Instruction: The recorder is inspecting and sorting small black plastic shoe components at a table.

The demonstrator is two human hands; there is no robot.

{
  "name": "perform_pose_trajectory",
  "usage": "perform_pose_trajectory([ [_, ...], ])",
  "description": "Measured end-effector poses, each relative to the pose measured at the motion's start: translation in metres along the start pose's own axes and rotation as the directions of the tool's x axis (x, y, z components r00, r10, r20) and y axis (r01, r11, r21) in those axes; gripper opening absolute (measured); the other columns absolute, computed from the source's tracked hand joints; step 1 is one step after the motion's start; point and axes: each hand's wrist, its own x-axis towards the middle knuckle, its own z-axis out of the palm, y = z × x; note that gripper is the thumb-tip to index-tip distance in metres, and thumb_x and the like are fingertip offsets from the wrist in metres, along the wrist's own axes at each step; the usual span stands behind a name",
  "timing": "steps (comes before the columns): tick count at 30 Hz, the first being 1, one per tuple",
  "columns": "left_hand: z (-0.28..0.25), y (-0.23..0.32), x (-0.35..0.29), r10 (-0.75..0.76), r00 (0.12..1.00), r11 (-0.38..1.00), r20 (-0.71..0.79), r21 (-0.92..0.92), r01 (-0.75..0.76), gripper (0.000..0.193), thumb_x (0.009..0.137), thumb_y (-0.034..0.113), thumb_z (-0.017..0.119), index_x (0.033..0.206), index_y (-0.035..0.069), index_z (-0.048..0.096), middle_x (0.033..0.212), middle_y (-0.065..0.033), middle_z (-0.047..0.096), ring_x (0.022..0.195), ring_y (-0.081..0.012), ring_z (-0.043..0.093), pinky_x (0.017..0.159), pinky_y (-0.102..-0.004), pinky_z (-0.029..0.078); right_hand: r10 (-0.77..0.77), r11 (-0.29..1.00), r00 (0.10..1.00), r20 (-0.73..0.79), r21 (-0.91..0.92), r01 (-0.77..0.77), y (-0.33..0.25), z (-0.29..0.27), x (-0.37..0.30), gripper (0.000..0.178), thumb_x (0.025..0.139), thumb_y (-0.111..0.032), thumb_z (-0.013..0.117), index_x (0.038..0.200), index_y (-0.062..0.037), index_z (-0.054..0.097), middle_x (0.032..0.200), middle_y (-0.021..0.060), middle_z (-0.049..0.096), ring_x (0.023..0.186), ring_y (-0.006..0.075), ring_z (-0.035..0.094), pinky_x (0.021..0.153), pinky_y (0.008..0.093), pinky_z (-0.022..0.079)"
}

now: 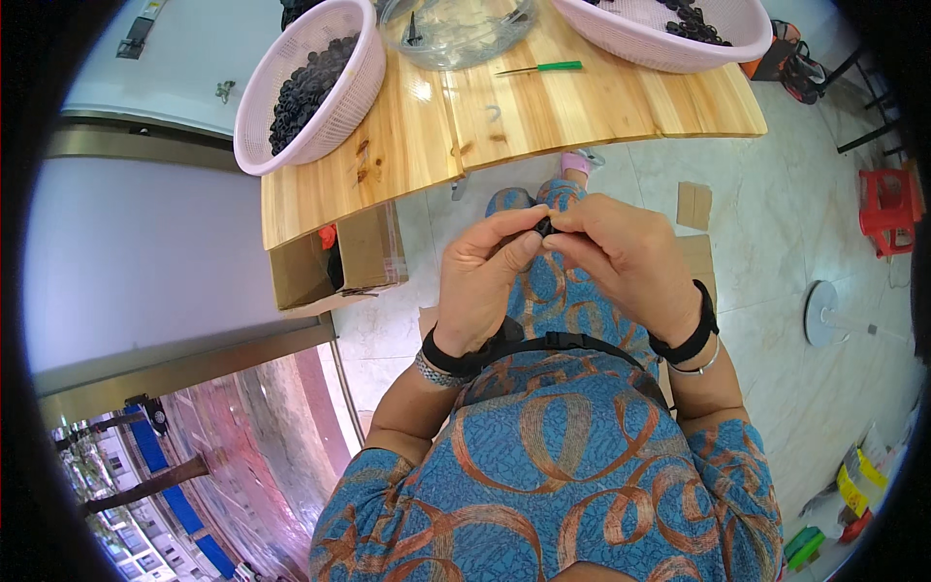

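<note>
A small black part (544,227), its exact kind too small to make out, is pinched between the fingertips of both hands above my lap. My left hand (485,272) grips it from the left with thumb and forefinger. From the other side my right hand (626,254) closes on it, thumb and forefinger pressed together. On the wooden table ahead, a pink basket (364,92) at the left holds a heap of small black pieces (315,92). A second pink basket (669,50) at the right has more black pieces (693,27).
A clear plastic bowl (456,44) stands between the baskets on the wooden table (582,112). Near it lies a green-handled screwdriver (558,67). Under the table's left end is a cardboard box (373,257). Red stools (884,213) stand on the floor at the far right.
</note>
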Motion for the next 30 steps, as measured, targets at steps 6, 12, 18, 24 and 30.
perform_pose_trajectory([
  [6,-0.006,0.001,0.001,-0.101,0.991,0.992,0.088,-0.068,0.107,0.026,0.085,0.002,0.056,0.11,-0.004,0.056,0.104,-0.0113,0.06,0.092,-0.0153,0.058,0.082,-0.0262,0.048,-0.01,0.988,0.995,0.104,0.153,-0.007,0.009,-0.009,0.006,0.015,0.075,-0.014,0.065,0.079,-0.0044,0.055,0.069,0.0095,0.055,0.063,0.0284,0.055,0.053,0.0341,0.043],
  [12,-0.003,0.004,0.003,-0.103,0.988,0.979,0.118,-0.166,0.122,0.026,0.085,0.001,0.055,0.111,-0.003,0.055,0.104,-0.0118,0.06,0.092,-0.0155,0.059,0.081,-0.0263,0.049,0.025,0.989,0.997,0.069,0.141,-0.035,0.011,-0.008,0.003,0.017,0.074,-0.017,0.068,0.078,-0.0049,0.057,0.066,0.0076,0.053,0.058,0.0245,0.055,0.05,0.0309,0.042],
  [18,-0.001,0.001,0.002,-0.017,0.996,0.996,0.083,-0.083,0.024,0.025,0.085,0.0,0.055,0.109,-0.003,0.056,0.104,-0.0114,0.061,0.092,-0.0155,0.059,0.082,-0.0262,0.049,-0.141,0.989,0.986,-0.089,0.027,0.144,0.015,0.002,-0.003,0.016,0.074,-0.014,0.068,0.082,-0.0033,0.059,0.067,0.0075,0.055,0.056,0.022,0.055,0.049,0.0292,0.043],
  [24,0.01,-0.009,-0.002,0.03,0.999,0.988,-0.02,-0.153,-0.033,0.024,0.085,0.0,0.055,0.109,-0.003,0.056,0.106,-0.0107,0.06,0.092,-0.0149,0.058,0.082,-0.0261,0.048,-0.074,0.968,0.956,-0.285,0.208,0.137,0.025,0.028,-0.011,0.018,0.071,-0.008,0.071,0.083,-0.0005,0.059,0.069,0.0106,0.059,0.061,0.0211,0.059,0.051,0.0268,0.045],
  [30,0.01,-0.006,0.001,-0.007,0.999,0.966,-0.047,-0.26,-0.006,0.024,0.086,0.001,0.054,0.109,-0.001,0.056,0.108,-0.0096,0.059,0.096,-0.0141,0.056,0.085,-0.0269,0.047,0.058,0.923,0.928,-0.369,0.375,0.091,0.023,0.039,-0.011,0.02,0.071,-0.003,0.071,0.086,0.0002,0.06,0.076,0.0104,0.062,0.064,0.0179,0.06,0.056,0.0259,0.048],
])
